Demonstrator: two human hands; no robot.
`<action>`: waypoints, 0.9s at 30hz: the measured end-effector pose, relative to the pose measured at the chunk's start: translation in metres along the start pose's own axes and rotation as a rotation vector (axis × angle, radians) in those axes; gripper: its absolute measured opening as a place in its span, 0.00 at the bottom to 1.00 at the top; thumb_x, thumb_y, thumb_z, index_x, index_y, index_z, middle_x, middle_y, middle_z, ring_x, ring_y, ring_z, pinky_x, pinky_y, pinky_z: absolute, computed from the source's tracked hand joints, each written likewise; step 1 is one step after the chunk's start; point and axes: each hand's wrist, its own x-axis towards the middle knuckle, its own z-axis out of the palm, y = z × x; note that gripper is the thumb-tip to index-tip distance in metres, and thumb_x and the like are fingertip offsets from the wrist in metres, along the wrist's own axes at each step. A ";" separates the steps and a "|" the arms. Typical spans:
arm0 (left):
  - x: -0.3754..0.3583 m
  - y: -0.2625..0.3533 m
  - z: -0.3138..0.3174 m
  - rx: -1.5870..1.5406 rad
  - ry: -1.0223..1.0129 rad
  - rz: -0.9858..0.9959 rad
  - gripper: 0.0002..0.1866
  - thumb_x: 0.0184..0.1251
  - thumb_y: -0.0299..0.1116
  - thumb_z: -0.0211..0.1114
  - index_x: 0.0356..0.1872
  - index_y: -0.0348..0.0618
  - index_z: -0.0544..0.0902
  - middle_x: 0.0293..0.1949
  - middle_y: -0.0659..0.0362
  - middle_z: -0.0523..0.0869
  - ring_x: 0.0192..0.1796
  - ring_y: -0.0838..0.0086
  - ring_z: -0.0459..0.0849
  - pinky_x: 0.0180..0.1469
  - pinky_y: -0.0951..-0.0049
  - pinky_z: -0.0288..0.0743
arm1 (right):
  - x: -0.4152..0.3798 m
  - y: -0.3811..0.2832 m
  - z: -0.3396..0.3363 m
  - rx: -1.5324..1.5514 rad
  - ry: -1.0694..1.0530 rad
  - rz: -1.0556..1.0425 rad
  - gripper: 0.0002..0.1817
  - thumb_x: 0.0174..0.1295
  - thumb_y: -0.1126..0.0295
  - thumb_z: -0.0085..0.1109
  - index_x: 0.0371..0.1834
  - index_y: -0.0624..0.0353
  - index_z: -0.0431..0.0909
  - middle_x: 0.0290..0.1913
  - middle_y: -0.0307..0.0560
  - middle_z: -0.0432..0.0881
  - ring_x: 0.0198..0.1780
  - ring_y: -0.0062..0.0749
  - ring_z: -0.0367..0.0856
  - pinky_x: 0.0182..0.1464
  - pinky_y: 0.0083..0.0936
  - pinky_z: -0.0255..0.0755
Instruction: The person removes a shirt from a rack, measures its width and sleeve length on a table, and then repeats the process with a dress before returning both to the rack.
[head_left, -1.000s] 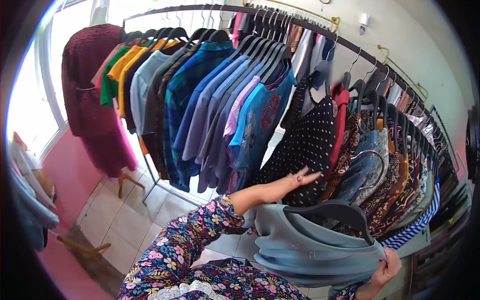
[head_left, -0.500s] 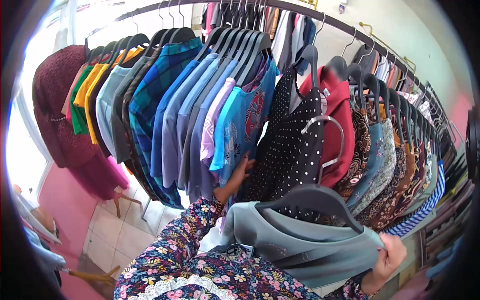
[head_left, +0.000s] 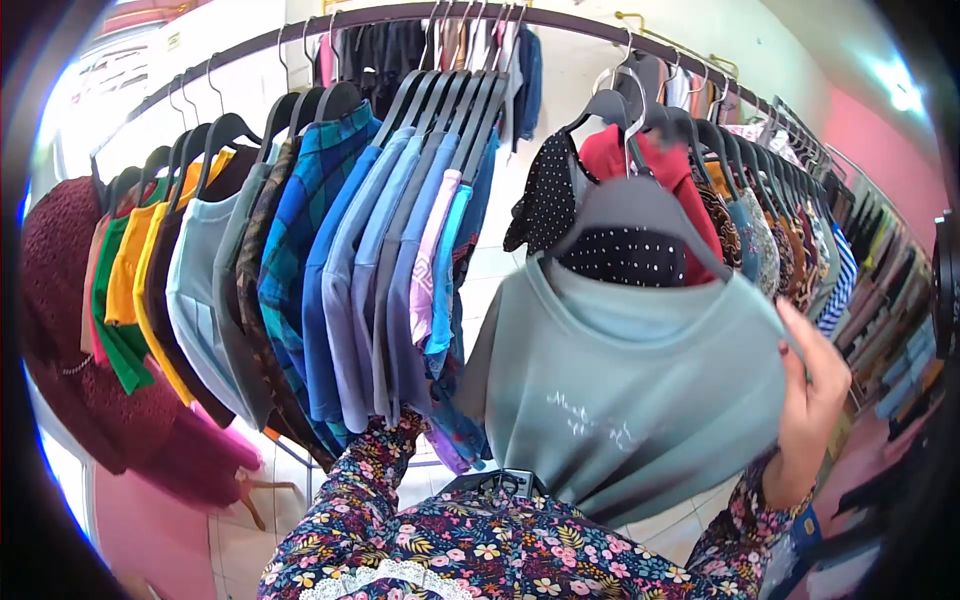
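A grey-green T-shirt (head_left: 640,370) with small white lettering hangs on a black hanger (head_left: 640,215) in front of me, its hook up near the rail (head_left: 400,14). My right hand (head_left: 812,400) is at the shirt's right shoulder, fingers pointing up and somewhat apart, the thumb side against the cloth. My left hand is hidden behind the blue and lilac shirts (head_left: 405,260); only the floral sleeve (head_left: 375,455) shows below them. Behind the T-shirt hang a black polka-dot garment (head_left: 545,190) and a red one (head_left: 610,155).
On the left hang a maroon knit garment (head_left: 65,300), yellow and green shirts, and a teal plaid shirt (head_left: 305,210). Patterned and striped clothes (head_left: 843,275) line the right side. Further racks stand behind, and tiled floor (head_left: 250,540) shows below.
The grey-green shirt has risen from waist height to near the rail, its front turned to me. My right hand rose with it. My left hand has gone out of sight behind the blue shirts.
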 end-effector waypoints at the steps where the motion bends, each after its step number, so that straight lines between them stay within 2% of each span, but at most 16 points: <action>1: -0.001 -0.007 0.001 0.026 -0.032 0.014 0.31 0.72 0.54 0.40 0.69 0.45 0.61 0.66 0.48 0.65 0.69 0.57 0.61 0.69 0.62 0.52 | 0.007 -0.005 0.003 0.011 0.033 -0.004 0.17 0.58 0.85 0.47 0.50 0.67 0.78 0.45 0.53 0.83 0.40 0.34 0.82 0.43 0.23 0.74; 4: -0.025 -0.045 -0.015 0.099 -0.114 0.055 0.30 0.72 0.52 0.42 0.69 0.46 0.61 0.66 0.47 0.64 0.69 0.56 0.61 0.69 0.62 0.52 | 0.033 -0.025 0.014 -0.027 0.127 -0.001 0.17 0.59 0.84 0.48 0.51 0.66 0.77 0.47 0.54 0.83 0.46 0.35 0.83 0.46 0.24 0.74; 6: -0.030 -0.059 0.015 0.147 -0.157 0.084 0.30 0.72 0.51 0.44 0.69 0.46 0.61 0.67 0.47 0.64 0.69 0.56 0.60 0.69 0.62 0.52 | 0.052 -0.029 0.018 -0.150 0.099 -0.004 0.17 0.63 0.80 0.48 0.55 0.66 0.75 0.52 0.52 0.81 0.51 0.28 0.79 0.52 0.23 0.71; 7: -0.048 -0.073 -0.028 0.174 -0.175 0.103 0.30 0.72 0.51 0.44 0.69 0.46 0.61 0.67 0.46 0.63 0.69 0.55 0.60 0.69 0.62 0.52 | 0.061 -0.030 0.025 -0.224 0.160 -0.017 0.17 0.63 0.78 0.49 0.55 0.60 0.76 0.49 0.55 0.81 0.47 0.33 0.82 0.50 0.23 0.72; 10: -0.061 -0.112 -0.030 0.254 -0.227 0.150 0.29 0.71 0.49 0.46 0.68 0.47 0.61 0.67 0.45 0.62 0.69 0.54 0.60 0.69 0.63 0.53 | 0.085 -0.034 0.056 -0.347 0.209 0.051 0.16 0.62 0.75 0.51 0.53 0.55 0.78 0.47 0.57 0.81 0.43 0.42 0.83 0.47 0.26 0.73; 12: -0.060 -0.116 -0.020 0.309 -0.250 0.172 0.28 0.71 0.48 0.48 0.68 0.47 0.61 0.68 0.45 0.62 0.69 0.54 0.59 0.69 0.63 0.53 | 0.092 -0.041 0.077 -0.341 0.183 0.161 0.15 0.61 0.71 0.54 0.51 0.48 0.79 0.43 0.54 0.81 0.42 0.50 0.80 0.44 0.38 0.73; 14: -0.064 -0.125 -0.019 0.361 -0.270 0.191 0.28 0.71 0.47 0.49 0.68 0.48 0.62 0.68 0.44 0.61 0.69 0.53 0.59 0.69 0.63 0.53 | 0.088 -0.034 0.104 -0.373 0.144 0.101 0.16 0.61 0.70 0.53 0.53 0.45 0.77 0.38 0.55 0.82 0.40 0.53 0.80 0.42 0.42 0.73; 16: -0.110 -0.112 -0.026 0.672 -0.317 0.421 0.27 0.70 0.43 0.53 0.67 0.47 0.63 0.62 0.41 0.69 0.65 0.50 0.66 0.65 0.59 0.58 | 0.077 -0.052 0.113 -0.432 -0.017 0.237 0.16 0.61 0.68 0.54 0.54 0.47 0.77 0.38 0.55 0.82 0.39 0.52 0.80 0.42 0.43 0.73; 18: -0.157 -0.174 -0.047 0.510 -0.225 0.410 0.27 0.69 0.41 0.54 0.66 0.45 0.64 0.54 0.40 0.76 0.56 0.48 0.74 0.60 0.57 0.65 | 0.070 -0.052 0.119 -0.486 0.081 0.099 0.16 0.61 0.68 0.55 0.54 0.49 0.77 0.38 0.54 0.81 0.38 0.51 0.80 0.42 0.43 0.73; 19: -0.189 -0.164 -0.066 0.370 -0.358 0.041 0.26 0.70 0.45 0.53 0.65 0.45 0.65 0.51 0.40 0.79 0.54 0.48 0.77 0.60 0.58 0.67 | 0.069 -0.051 0.122 -0.530 0.178 -0.042 0.16 0.61 0.69 0.55 0.53 0.52 0.77 0.38 0.53 0.81 0.38 0.50 0.80 0.41 0.42 0.73; 20: -0.216 -0.211 -0.081 0.669 -0.398 -0.136 0.28 0.70 0.50 0.50 0.65 0.43 0.66 0.52 0.39 0.78 0.54 0.50 0.78 0.57 0.56 0.69 | 0.074 -0.054 0.121 -0.532 0.175 -0.043 0.16 0.61 0.69 0.55 0.53 0.52 0.77 0.38 0.53 0.81 0.38 0.50 0.80 0.41 0.42 0.73; 21: -0.256 -0.289 -0.094 0.637 -0.326 -0.154 0.30 0.70 0.55 0.46 0.63 0.44 0.69 0.52 0.39 0.78 0.54 0.48 0.78 0.55 0.56 0.70 | 0.083 -0.062 0.119 -0.423 0.262 -0.173 0.16 0.61 0.69 0.55 0.53 0.55 0.77 0.37 0.51 0.81 0.37 0.47 0.80 0.42 0.40 0.74; 22: -0.275 -0.295 -0.106 0.746 -0.479 -0.395 0.28 0.69 0.55 0.45 0.57 0.45 0.75 0.50 0.41 0.79 0.52 0.48 0.78 0.52 0.56 0.72 | 0.087 -0.074 0.118 -0.309 0.345 -0.300 0.16 0.61 0.70 0.55 0.53 0.58 0.77 0.37 0.50 0.81 0.36 0.45 0.80 0.42 0.37 0.74; 23: -0.287 -0.302 -0.113 0.747 -0.483 -0.402 0.28 0.69 0.55 0.45 0.57 0.45 0.75 0.50 0.41 0.79 0.52 0.48 0.78 0.52 0.56 0.72 | 0.089 -0.095 0.120 0.079 0.176 -0.067 0.16 0.62 0.71 0.54 0.52 0.60 0.77 0.38 0.50 0.81 0.37 0.40 0.81 0.44 0.31 0.73; 24: -0.295 -0.303 -0.118 0.749 -0.481 -0.410 0.28 0.69 0.56 0.45 0.57 0.46 0.75 0.50 0.41 0.80 0.52 0.48 0.78 0.52 0.56 0.72 | 0.093 -0.091 0.134 0.231 0.127 -0.021 0.15 0.64 0.70 0.53 0.52 0.63 0.77 0.39 0.50 0.83 0.39 0.34 0.82 0.47 0.26 0.73; 27: -0.316 -0.295 -0.127 0.753 -0.480 -0.430 0.28 0.69 0.56 0.46 0.57 0.46 0.75 0.50 0.42 0.80 0.52 0.49 0.78 0.52 0.56 0.72 | 0.106 -0.065 0.189 0.709 -0.119 0.343 0.20 0.67 0.65 0.49 0.59 0.65 0.71 0.51 0.49 0.79 0.51 0.29 0.78 0.53 0.24 0.69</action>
